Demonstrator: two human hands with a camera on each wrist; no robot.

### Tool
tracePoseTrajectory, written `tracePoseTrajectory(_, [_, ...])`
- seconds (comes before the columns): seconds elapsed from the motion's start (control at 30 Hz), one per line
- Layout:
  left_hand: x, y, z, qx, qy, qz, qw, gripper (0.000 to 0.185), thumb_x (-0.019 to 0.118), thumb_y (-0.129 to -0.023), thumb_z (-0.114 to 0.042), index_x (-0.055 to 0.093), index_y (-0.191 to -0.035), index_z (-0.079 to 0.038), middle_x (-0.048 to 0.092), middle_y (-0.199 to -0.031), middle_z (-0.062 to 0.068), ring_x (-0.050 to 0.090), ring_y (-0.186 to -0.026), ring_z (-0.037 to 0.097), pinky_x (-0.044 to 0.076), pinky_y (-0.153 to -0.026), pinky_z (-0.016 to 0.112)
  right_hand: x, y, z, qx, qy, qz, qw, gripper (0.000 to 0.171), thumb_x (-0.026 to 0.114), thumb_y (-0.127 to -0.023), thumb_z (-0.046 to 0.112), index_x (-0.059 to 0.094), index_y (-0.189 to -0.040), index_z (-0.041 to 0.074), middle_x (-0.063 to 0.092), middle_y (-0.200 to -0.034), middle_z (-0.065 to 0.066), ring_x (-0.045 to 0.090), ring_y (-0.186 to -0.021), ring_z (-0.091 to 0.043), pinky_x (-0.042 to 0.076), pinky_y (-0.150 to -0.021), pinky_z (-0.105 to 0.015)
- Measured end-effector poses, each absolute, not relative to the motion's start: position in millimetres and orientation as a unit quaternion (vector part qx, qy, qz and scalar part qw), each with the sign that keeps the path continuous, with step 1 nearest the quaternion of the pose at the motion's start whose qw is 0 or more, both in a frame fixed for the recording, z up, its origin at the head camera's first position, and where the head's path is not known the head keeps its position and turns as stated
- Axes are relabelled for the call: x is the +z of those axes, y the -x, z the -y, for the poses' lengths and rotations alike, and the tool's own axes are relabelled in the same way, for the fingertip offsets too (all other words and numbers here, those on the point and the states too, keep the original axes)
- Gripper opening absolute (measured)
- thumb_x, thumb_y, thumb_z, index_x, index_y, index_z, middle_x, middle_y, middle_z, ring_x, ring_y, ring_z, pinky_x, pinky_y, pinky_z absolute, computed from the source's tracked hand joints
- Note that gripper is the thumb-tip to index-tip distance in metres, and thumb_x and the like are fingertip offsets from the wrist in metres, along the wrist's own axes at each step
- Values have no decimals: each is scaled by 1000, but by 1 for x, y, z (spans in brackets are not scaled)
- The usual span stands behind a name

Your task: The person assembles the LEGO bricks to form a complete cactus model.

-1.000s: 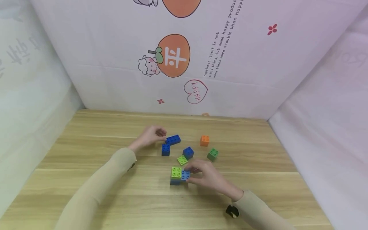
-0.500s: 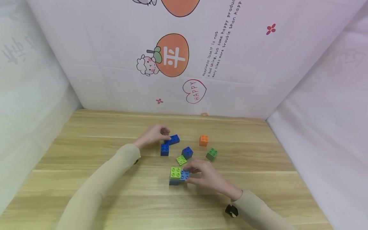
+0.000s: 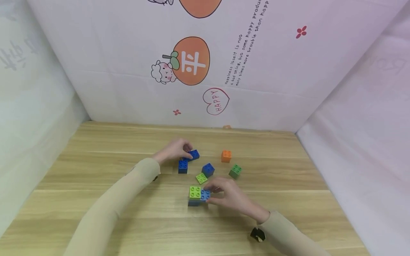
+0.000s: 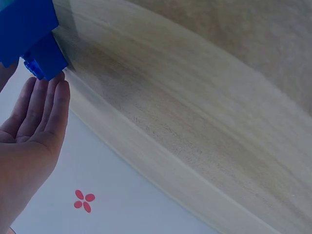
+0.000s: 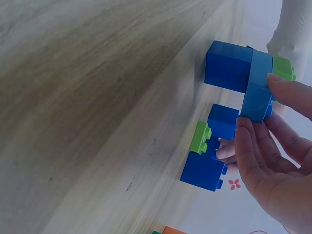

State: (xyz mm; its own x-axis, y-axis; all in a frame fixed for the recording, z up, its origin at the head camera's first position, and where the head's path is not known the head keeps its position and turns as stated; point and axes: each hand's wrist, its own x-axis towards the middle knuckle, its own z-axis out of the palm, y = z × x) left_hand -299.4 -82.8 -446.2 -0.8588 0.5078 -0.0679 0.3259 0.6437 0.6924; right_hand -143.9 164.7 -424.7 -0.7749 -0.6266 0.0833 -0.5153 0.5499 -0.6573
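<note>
Both arms stretched over the tabletop. Left hand at the far blue brick, fingers curled onto it, touching. Loose orange brick and green brick off right. Right hand pinching the light-blue brick on the stack mid-tabletop.

You see: table pale wood-grain, matt | bricks, e.g. blue brick and orange brick, smooth plastic | backdrop printed, smooth sheet | sleeves beige cloth

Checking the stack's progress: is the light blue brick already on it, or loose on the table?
On it: the light blue brick sits atop the dark blue base, beside the lime brick.
</note>
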Motion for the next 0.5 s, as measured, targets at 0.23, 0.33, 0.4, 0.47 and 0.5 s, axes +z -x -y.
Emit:
tracePoseTrajectory(0.23, [-444,301,82,339,-242,-899,137,32,76,-86,-15,68,-114,0,72,-115,15,68,-105,26,59,-94,38,-424,143,-165,-348,324,-876,83,31,80,-82,13,69,-111,12,71,-112,-2,68,-96,-11,61,-86,-26])
tracePoseTrajectory(0.33, [-444,303,83,341,-242,-898,139,31,75,-87,-12,67,-114,1,71,-115,16,68,-105,27,58,-94,38,-425,143,-165,-348,324,-876,82,31,80,-82,13,69,-111,13,72,-111,-1,68,-96,-10,61,-86,-26])
tracePoseTrajectory(0.4, [-444,303,84,344,-240,-897,142,31,74,-87,-10,67,-115,1,71,-116,17,67,-106,27,58,-95,38,-425,143,-165,-348,324,-876,82,31,80,-82,14,69,-111,13,72,-112,-1,68,-96,-10,61,-86,-26])
tracePoseTrajectory(0.47, [-444,304,86,345,-238,-896,144,31,73,-87,-9,66,-115,2,71,-117,17,67,-107,28,58,-96,39,-425,143,-165,-349,324,-875,85,31,80,-82,14,69,-111,13,72,-112,-1,68,-97,-10,61,-86,-26])
tracePoseTrajectory(0.5, [-444,304,86,346,-236,-896,146,31,73,-87,-9,66,-116,2,70,-117,17,67,-108,29,58,-96,39,-425,143,-165,-349,324,-875,86,31,80,-82,14,69,-111,13,71,-112,-1,68,-97,-11,61,-86,-26])
